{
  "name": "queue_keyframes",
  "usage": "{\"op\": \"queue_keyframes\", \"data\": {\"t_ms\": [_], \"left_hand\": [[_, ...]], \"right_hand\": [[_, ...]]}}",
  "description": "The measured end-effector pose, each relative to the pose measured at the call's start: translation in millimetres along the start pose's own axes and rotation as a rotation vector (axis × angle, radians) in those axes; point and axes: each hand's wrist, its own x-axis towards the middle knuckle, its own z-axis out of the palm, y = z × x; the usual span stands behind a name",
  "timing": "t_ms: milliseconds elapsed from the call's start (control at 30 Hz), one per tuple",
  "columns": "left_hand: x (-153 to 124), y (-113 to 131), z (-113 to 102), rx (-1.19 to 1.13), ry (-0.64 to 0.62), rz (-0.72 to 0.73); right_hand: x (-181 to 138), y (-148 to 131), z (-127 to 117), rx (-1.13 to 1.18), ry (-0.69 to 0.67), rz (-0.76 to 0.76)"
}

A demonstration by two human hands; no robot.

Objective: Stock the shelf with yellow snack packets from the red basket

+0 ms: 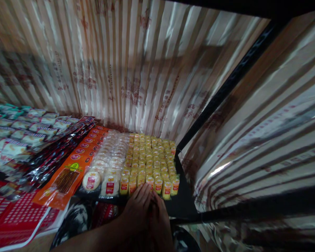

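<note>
Hands first, at the bottom centre of the frame: my left hand (138,210) and my right hand (160,218) lie pressed side by side, fingers stretched flat and forward, neither closed around anything as far as the dim light lets me tell. My fingertips (147,189) touch the nearest row of small yellow wrapped snack packets with red labels (149,161), which fill a block in the centre of the frame, standing on a dark shelf (182,199). Just left of that block sit round pale cakes in clear wrappers (107,164), and left again a line of flat orange packets with dark sticks inside (73,171). Lower left lies a red printed sheet (18,213). Farther, at the left edge, white and teal packets (21,126) lie in rows. Beyond everything hangs shiny striped gold paper (136,63), filling the upper frame and the right side.
</note>
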Motion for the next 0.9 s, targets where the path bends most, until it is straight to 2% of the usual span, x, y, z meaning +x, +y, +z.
{"op": "queue_keyframes", "data": {"t_ms": [133,267,433,533,667,767,900], "left_hand": [[6,-3,11,0.026,0.029,0.018],[7,-3,20,0.019,0.060,0.029],[9,1,31,-0.001,0.156,-0.009],[13,2,37,-0.006,0.174,-0.006],[14,0,37,0.015,0.116,0.028],[12,-4,36,0.026,0.149,0.037],[10,-8,38,0.041,0.187,0.051]], "right_hand": [[2,-3,-9,-0.085,-0.026,-0.069],[11,-7,-31,-0.237,-0.004,-0.314],[60,-35,-49,-0.457,-0.065,-0.428],[103,-57,-41,-0.584,-0.154,-0.432],[141,-82,-18,-0.745,-0.319,-0.370],[151,-92,-3,-0.797,-0.419,-0.312],[150,-95,3,-0.788,-0.424,-0.295]]}}
